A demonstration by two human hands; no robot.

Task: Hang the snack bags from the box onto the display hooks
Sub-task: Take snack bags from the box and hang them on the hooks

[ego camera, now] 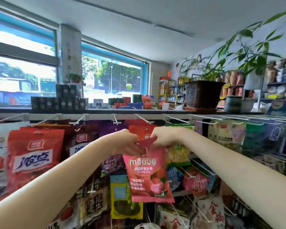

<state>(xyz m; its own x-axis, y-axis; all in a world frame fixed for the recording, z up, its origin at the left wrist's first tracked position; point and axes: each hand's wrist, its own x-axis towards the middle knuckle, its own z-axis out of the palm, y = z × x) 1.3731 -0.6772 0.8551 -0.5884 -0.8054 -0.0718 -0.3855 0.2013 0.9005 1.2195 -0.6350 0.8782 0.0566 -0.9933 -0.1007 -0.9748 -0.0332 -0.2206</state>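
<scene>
From the head camera, your left hand [125,143] and right hand [163,138] each pinch a top corner of one pink meiJue snack bag [147,176], held up before the display rack [139,116]. Your fingers cover its hang hole. Blur hides the count of white hooks [116,120]; one potted plant [203,94] stands above.

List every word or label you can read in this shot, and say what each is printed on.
"meijue": pink snack bag pinched at its top by the left hand and right hand.
"酒鬼花生": dark bag lower left.
"金": white bag lower right.
Other bags, wall sign: too blurred.
</scene>
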